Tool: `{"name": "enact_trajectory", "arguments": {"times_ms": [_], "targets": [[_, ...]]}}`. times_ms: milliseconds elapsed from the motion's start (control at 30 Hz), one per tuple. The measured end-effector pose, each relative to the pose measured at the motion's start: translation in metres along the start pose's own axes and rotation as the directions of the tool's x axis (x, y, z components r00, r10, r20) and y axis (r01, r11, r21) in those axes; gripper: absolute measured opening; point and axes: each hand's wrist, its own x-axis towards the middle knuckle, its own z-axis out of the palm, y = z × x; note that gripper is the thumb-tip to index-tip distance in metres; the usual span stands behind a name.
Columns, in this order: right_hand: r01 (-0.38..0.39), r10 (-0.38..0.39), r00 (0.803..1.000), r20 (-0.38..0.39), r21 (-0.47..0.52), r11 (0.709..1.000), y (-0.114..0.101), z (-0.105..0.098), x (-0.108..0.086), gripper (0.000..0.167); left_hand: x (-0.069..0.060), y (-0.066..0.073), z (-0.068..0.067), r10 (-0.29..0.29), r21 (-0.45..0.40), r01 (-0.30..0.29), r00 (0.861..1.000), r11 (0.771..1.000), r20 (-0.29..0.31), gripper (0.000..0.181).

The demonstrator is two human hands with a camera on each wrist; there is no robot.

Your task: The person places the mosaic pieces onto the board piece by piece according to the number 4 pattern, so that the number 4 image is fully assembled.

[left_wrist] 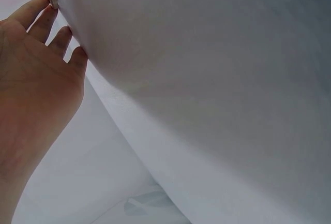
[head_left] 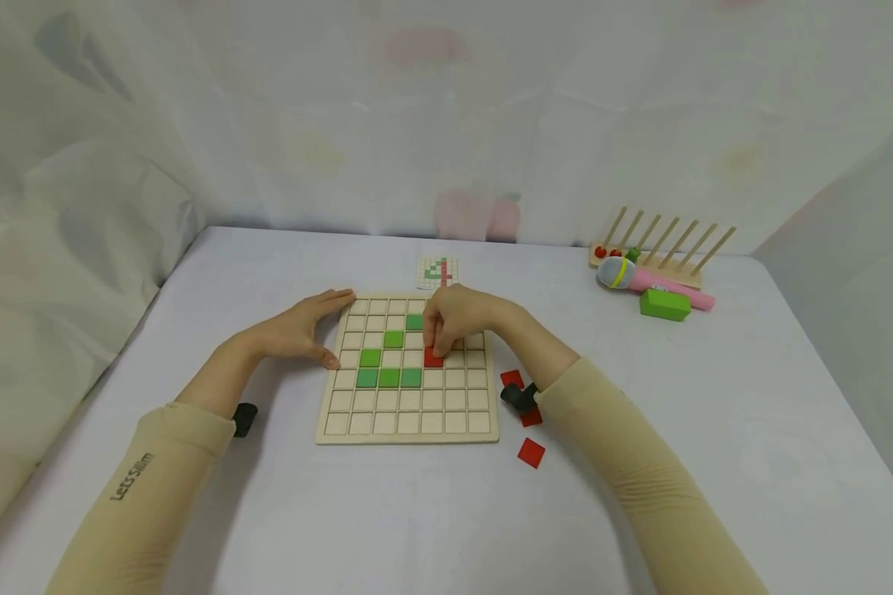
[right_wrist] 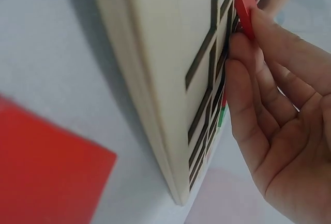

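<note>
A wooden grid board lies flat on the table, with several green square tiles set in its cells. My right hand pinches a red square tile between thumb and fingers over a cell right of the green ones. In the right wrist view that red tile is tilted against the board's surface. My left hand rests at the board's left edge, fingers spread and touching it. The left wrist view shows this hand with fingertips at the board's edge. Part of the upper right cells is hidden behind my right hand.
Loose red tiles lie right of the board, some partly behind a black wrist camera. A small pattern card lies behind the board. Far right are a peg stand, a pink toy microphone and a green block.
</note>
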Motion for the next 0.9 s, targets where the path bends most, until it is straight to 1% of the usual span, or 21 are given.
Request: {"name": "enact_trajectory", "arguments": {"times_ms": [200,400,600,700,800,900], "targets": [[0.003,-0.003,1.0,-0.003,-0.057,0.998,-0.003,0.002,0.001,0.009,0.0,-0.002,0.002,0.011,0.01,-0.011,1.0,1.0,-0.005,0.116],[-0.015,0.015,1.0,-0.006,-0.06,0.998,-0.005,0.003,0.0,0.008,0.0,-0.003,0.001,0.021,0.004,-0.021,1.0,1.0,-0.003,0.116],[-0.018,0.018,1.0,-0.004,-0.081,0.997,-0.005,0.003,-0.001,0.009,-0.001,-0.001,0.001,0.013,0.003,-0.013,1.0,1.0,-0.004,0.115],[0.011,-0.012,1.0,-0.008,-0.094,0.996,-0.002,0.001,-0.003,0.01,-0.002,0.0,0.0,0.01,-0.001,-0.01,1.0,1.0,-0.004,0.116],[0.031,-0.032,0.999,-0.012,-0.084,0.996,0.004,-0.004,-0.008,0.009,-0.002,0.0,0.0,0.011,0.0,-0.011,1.0,1.0,-0.001,0.116],[0.029,-0.03,0.999,-0.017,-0.066,0.997,0.012,-0.011,-0.017,0.007,-0.001,0.0,0.0,0.016,0.007,-0.016,1.0,1.0,0.0,0.115]]}}
